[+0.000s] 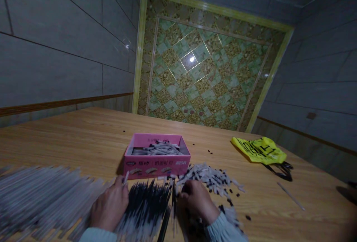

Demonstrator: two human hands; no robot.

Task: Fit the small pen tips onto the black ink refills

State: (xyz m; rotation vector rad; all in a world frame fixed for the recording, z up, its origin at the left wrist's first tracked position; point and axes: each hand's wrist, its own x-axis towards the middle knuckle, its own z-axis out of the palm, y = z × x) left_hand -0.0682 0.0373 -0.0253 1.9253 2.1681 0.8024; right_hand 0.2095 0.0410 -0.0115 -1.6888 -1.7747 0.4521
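My left hand (111, 201) is closed around a small whitish piece (126, 178), in front of the pink box (156, 164). My right hand (196, 199) has its fingers bent together at the near edge of a heap of small white and black pieces (208, 175); what it holds, if anything, is hidden. Between my hands lies a bunch of thin black-and-clear sticks (147, 197). Long clear tubes (41, 197) spread out left of my left hand. Short white pieces with some black ends lie inside the pink box.
A yellow bag (259, 150) with black lettering and a dark strap lies at the right. A thin stick (291, 196) rests nearer on the wooden table (92, 137). Small black bits are scattered about. Tiled walls stand behind.
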